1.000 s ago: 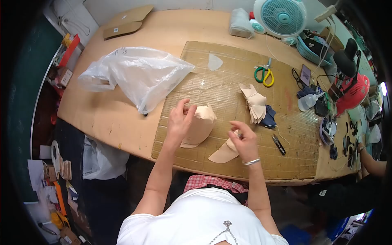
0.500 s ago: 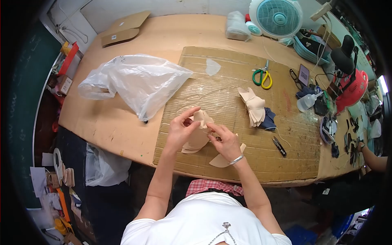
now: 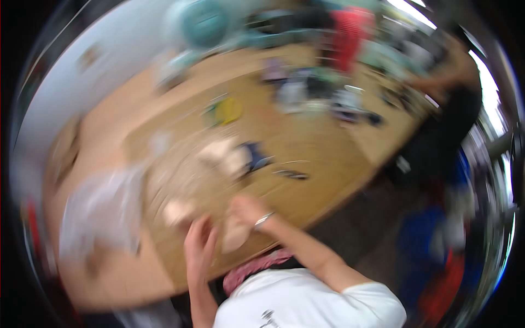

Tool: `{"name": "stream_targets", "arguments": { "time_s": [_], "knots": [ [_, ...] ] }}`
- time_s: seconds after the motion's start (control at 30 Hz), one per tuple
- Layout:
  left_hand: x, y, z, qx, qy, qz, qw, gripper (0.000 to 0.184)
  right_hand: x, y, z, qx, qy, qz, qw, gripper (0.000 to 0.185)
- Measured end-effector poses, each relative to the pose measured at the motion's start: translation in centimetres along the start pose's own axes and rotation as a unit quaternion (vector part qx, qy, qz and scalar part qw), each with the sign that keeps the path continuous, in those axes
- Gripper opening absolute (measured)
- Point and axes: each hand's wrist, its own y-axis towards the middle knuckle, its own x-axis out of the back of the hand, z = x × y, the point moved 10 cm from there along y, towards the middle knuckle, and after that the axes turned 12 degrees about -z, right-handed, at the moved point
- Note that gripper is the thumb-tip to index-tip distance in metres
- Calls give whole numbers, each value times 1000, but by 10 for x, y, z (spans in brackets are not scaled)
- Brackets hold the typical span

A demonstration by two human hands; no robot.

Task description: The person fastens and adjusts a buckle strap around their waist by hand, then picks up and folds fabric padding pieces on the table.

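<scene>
Motion blur smears the whole view. My left hand [image 3: 199, 243] is at the near edge of the cardboard, with a gap between its thumb and fingers. Just beyond its fingertips lies a pale beige piece [image 3: 179, 211]; whether they touch is unclear. My right hand [image 3: 246, 212], with a silver bracelet at the wrist, is over another beige piece [image 3: 235, 235] near the table edge. Its fingers are too smeared to show any grip. Farther off sits a tied beige bundle [image 3: 224, 156] beside a dark blue piece [image 3: 254, 156].
Scissors with green and yellow handles [image 3: 224, 111] and a dark slim tool [image 3: 291, 174] lie on the cardboard [image 3: 306, 142]. A clear plastic bag [image 3: 101, 210] is at left. A fan [image 3: 203, 23] stands behind. Another person [image 3: 448, 82] is at the far right.
The view has swung to the right, so the table appears shifted left and turned. My hands have moved apart, and the beige piece between them now lies beyond my left hand.
</scene>
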Motion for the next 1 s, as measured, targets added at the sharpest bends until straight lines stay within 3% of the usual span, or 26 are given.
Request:
{"name": "stream_targets", "arguments": {
  "time_s": [0.03, 0.07, 0.1, 0.17, 0.2, 0.27, 0.4, 0.5, 0.6, 0.67, 0.7, 0.77, 0.8, 0.83, 0.93, 1.0],
  "knots": [
    [-20, -2, 27, -20, 51, 36, 998, 44, -14, 4, -5, 74, 60, -65, 993, 17],
    [-31, 1, 58, -64, 34, 43, 996, 57, -15, 6, -3, 39, 99, -12, 994, 14],
    [-38, 4, 73, -42, 76, 57, 995, 64, -9, 9, -6, 62, 142, -63, 986, 12],
    [-50, 11, 86, -36, 15, 93, 995, 53, 21, -11, 4, 70, 220, -47, 972, 13],
    [-55, 12, 65, -50, 16, 113, 992, 53, 23, -15, -1, 57, 248, -44, 966, 16],
    [-63, -2, 19, 6, 72, 193, 978, 34, 36, -21, 1, 55, 274, -68, 958, 19],
    [-97, -11, 7, -6, 52, 323, 945, 34, 51, -39, -29, -16, 358, -115, 926, 28],
    [-114, -3, 35, 1, 143, 378, 915, 33, 70, -55, -42, -42, 297, -152, 942, 32],
    [-118, -9, 28, 34, 128, 377, 917, 29, 74, -63, -46, -46, 307, -161, 937, 27],
    [-123, -5, 30, 39, 0, 369, 929, 30, 77, -64, -44, -48, 338, -165, 925, 25],
    [-132, 3, 39, 41, 2, 361, 932, 30, 81, -64, -46, -68, 356, -177, 915, 23],
    [-139, 7, 51, 134, -162, 338, 917, 46, 85, -61, -50, -74, 351, -213, 909, 20],
    [-126, 2, 60, 143, -157, 302, 929, 48, 79, -53, -52, -54, 337, -233, 911, 18],
    [-121, -7, 41, 151, -150, 251, 944, 51, 63, -45, -60, -45, 415, -232, 879, 19],
    [-114, -23, -4, 116, -152, 237, 953, 47, 62, -49, -45, -91, 490, -113, 860, 22],
    [-107, -21, 5, 136, -138, 234, 953, 27, 70, -53, -33, -114, 477, -101, 865, 18]
  ]
}}
